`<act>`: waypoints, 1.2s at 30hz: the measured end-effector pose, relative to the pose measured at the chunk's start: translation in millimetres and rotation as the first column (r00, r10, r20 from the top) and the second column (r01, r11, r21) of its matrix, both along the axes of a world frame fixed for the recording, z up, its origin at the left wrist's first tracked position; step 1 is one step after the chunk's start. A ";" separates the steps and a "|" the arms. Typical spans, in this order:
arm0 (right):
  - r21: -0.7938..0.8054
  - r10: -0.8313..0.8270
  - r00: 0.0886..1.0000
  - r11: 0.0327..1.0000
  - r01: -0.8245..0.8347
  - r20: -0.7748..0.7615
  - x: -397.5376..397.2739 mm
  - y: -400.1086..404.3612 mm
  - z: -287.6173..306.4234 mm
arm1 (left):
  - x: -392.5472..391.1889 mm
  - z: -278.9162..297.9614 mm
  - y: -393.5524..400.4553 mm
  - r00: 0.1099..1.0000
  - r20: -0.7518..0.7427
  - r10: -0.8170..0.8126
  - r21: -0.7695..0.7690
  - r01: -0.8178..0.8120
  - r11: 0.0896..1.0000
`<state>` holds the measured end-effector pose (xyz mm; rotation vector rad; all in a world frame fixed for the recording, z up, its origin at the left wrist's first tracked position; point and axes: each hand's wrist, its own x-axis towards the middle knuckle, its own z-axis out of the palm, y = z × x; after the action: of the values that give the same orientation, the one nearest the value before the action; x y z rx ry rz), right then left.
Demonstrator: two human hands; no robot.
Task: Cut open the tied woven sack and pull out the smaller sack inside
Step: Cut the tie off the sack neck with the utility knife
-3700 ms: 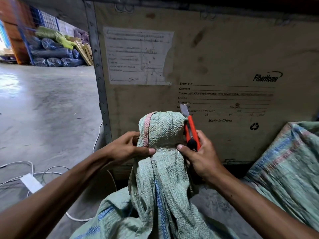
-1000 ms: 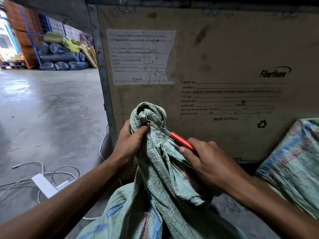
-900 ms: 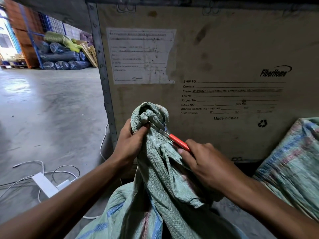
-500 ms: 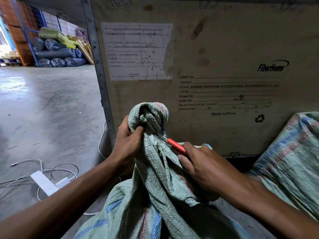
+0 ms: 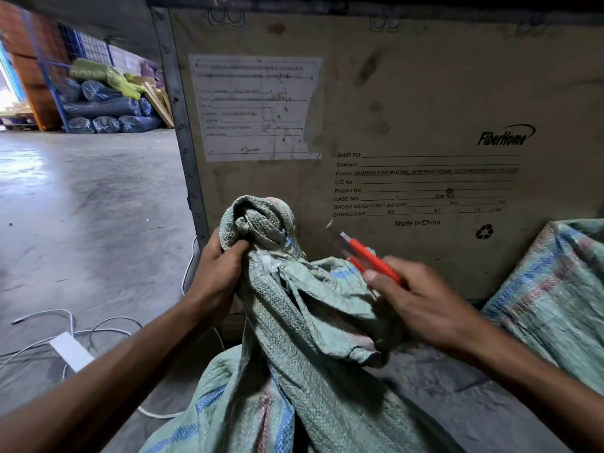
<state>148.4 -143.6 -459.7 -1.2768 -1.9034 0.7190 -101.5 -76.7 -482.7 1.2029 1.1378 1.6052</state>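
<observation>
the left hand (image 5: 219,273) is clamped on the neck of the woven sack (image 5: 294,338), fingers wrapped just under the knot (image 5: 258,220), thumb pressing the bunched cloth. it seems to hold the knot up and taut so the cloth gives the blade something firm to bite. the right hand (image 5: 421,302) is closed around a red utility knife (image 5: 369,259), whose blade points up and away from the knot, clear of the fabric; the hand and knife are motion-blurred. just right of the knot a slit gapes in the sack's neck, with a loose flap sagging below it toward the right hand. whether the tie is fully severed i cannot tell. no smaller sack shows yet; it is presumably inside the body of the sack, which spreads below the knot toward the viewer. behind the knot stands a large crate (image 5: 425,93) with a printed shipping panel and a paper label (image 5: 255,106). right of the knot, another woven sack (image 5: 555,295) leans by the crate. left of the knot, white cables (image 5: 81,325) trail over the concrete floor (image 5: 81,207).
</observation>
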 end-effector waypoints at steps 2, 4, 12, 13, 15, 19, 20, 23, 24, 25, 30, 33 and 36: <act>0.022 -0.067 0.985 0.997 0.071 -0.161 4.1 4.9 3.6 | 1.7 2.5 -6.1 0.994 0.016 -0.105 -0.017 0.105 0.994; 0.035 -0.107 0.974 0.993 0.116 -0.199 -0.9 11.8 1.9 | 9.8 3.2 -14.0 0.976 0.008 -0.218 -0.028 0.218 0.976; -0.001 -0.122 0.943 0.992 0.128 -0.310 -28.6 29.4 -15.9 | 30.4 4.8 -27.1 0.954 -0.171 -0.247 -0.063 0.240 0.969; 0.032 -0.150 0.942 0.985 0.167 -0.299 -32.3 30.6 -16.9 | 29.8 6.2 -29.1 0.946 -0.231 -0.226 -0.028 0.226 0.974; 0.091 -0.171 0.936 0.974 0.208 -0.306 -38.7 31.7 -15.1 | 28.5 7.4 -30.1 0.909 -0.365 -0.199 0.020 0.222 0.975; 0.128 -0.115 0.951 0.979 0.157 -0.285 -37.2 33.4 -11.4 | 20.2 11.5 -24.1 0.801 -0.564 -0.200 0.029 0.261 0.965; 0.116 -0.080 0.957 0.987 0.116 -0.278 -34.5 33.2 -11.6 | 16.1 12.6 -22.4 0.788 -0.571 -0.230 0.022 0.295 0.955; 0.033 -0.007 0.925 0.999 0.022 -0.380 -15.9 34.6 -11.8 | 3.2 15.6 -22.3 0.760 -0.500 -0.415 -0.063 0.446 0.893; -0.007 0.000 0.912 1.000 -0.003 -0.410 -7.4 34.2 -11.4 | 1.4 15.1 -23.2 0.745 -0.470 -0.473 -0.088 0.494 0.865; -0.041 -0.001 0.908 0.999 -0.018 -0.418 0.1 33.2 -10.5 | 1.5 14.9 -24.4 0.733 -0.452 -0.509 -0.105 0.522 0.846; -0.038 -0.101 0.887 0.995 0.093 -0.451 -7.0 31.1 -12.8 | 10.3 9.9 -22.2 0.780 -0.605 -0.160 -0.005 0.196 0.981; -0.007 -0.102 0.901 0.994 0.109 -0.422 -29.5 26.2 -12.8 | 13.6 13.2 -18.4 0.729 -0.677 0.104 0.132 -0.019 0.991; -0.075 -0.007 0.876 0.997 -0.033 -0.481 -47.5 19.7 -11.6 | 11.4 26.5 -17.0 0.905 -0.344 -0.249 -0.208 0.186 0.960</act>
<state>101.0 -123.9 -471.3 -1.0110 -1.4854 1.0244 -90.1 -93.7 -456.2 1.4976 1.2903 1.1159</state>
